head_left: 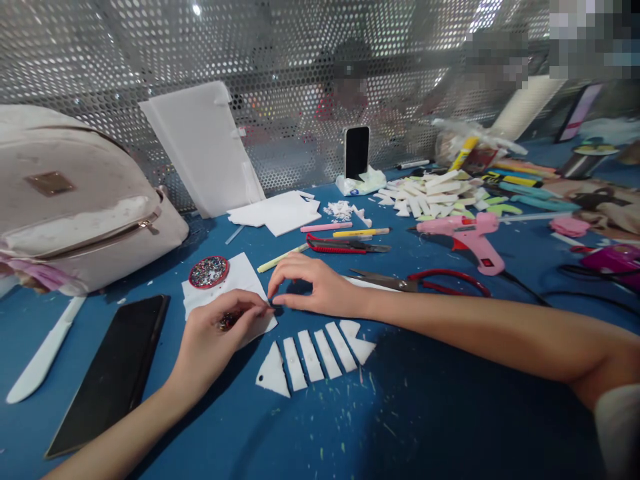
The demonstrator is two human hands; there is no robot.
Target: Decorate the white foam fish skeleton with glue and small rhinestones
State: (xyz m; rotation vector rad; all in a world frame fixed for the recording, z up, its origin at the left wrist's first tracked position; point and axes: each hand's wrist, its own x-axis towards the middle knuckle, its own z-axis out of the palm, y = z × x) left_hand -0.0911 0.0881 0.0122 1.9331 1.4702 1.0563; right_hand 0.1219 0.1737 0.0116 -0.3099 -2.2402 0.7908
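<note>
My left hand (215, 333) rests at the corner of a white sheet (245, 277). Its thumb and fingertips are pinched together, on something too small to make out. Dark and red bits show in the hollow of that hand. Facing it, my right hand (320, 287) has its thumb and forefinger curled, the tips almost meeting; what lies between them, if anything, cannot be made out. A round red-rimmed dish of mixed beads (209, 272) sits on the sheet. In front of both hands lies a fish shape of separate white foam pieces (313, 355), with a triangular head, several strips and a notched tail.
Scissors (420, 280) lie under the right forearm, near a red cutter (345, 245) and markers (325, 227). Farther right are a pink glue gun (463, 237) and piled foam offcuts (435, 193). Left stand a backpack (80, 200), a phone (110, 373) and a white knife (47, 350).
</note>
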